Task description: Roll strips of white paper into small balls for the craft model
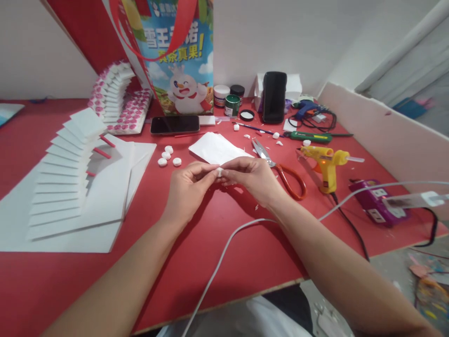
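Observation:
My left hand (185, 189) and my right hand (256, 180) meet over the middle of the red table. Between their fingertips they pinch a small white piece (220, 172), mostly covered by the fingers, its exact shape hard to make out. Just behind the hands lies a stack of white paper sheets (219, 147). Several small round white pieces (166, 155) rest on the table left of the paper. Scissors with orange handles (289, 180) lie partly opened beside my right hand, with white scraps around the blades.
A yellow glue gun (326, 164), a purple power strip (379, 201) and a white cable (231, 238) are on the right and front. At left stands a fanned white panel structure (61, 175) on white boards. A phone (175, 124), paint jars (232, 106) and a printed bag (182, 61) are behind.

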Tool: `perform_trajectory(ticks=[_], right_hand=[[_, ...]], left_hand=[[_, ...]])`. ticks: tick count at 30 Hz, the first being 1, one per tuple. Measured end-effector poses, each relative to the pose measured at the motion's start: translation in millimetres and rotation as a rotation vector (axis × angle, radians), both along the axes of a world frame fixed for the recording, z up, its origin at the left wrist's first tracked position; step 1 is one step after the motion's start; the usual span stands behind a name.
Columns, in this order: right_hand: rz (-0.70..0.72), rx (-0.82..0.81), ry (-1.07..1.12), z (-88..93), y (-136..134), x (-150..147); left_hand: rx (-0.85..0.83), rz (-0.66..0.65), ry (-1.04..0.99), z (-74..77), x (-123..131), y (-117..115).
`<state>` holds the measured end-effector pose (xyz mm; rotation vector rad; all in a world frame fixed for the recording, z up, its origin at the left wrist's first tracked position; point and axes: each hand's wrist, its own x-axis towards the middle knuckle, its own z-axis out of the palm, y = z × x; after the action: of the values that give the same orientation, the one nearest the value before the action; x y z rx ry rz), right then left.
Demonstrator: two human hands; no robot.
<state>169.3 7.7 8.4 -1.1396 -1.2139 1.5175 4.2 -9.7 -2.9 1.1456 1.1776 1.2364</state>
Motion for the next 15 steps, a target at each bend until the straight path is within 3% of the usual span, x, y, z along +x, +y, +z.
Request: perform_trajectory(ticks=[7,15], right_hand=[[-0.055,-0.012,-0.049,5.0,-3.6,-4.0],[-0.059,-0.064,0.054,0.2,2.2,-0.9]], left_hand=[[0.111,0.012,0.153,-2.9,-1.5,-1.6],[0.176,-0.094,0.143,-2.0,-3.5,1.8]])
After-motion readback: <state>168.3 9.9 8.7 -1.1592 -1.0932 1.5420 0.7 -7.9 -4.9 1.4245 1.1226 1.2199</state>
